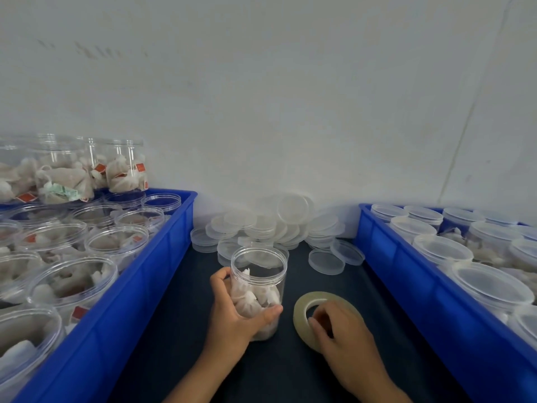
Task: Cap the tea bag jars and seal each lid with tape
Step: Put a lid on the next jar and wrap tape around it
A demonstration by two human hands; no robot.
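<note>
We are partway, as far as we can judge. The right blue bin (430,289) has jars with lids on. The left blue bin (162,274) has many open jars, so lots are left. Our left hand (235,312) grips a clear plastic jar (258,274) on the dark worktop (180,338). It has no lid, and soft white tea bags (255,301) sit inside. Our right hand (340,333) holds the shiny round tape roll (302,306) beside it. Thin round lids (279,225) wait in a pile behind.

Uncapped clear jar (258,289) stands upright (tea bags inside) beside the tape roll (316,311).
</note>
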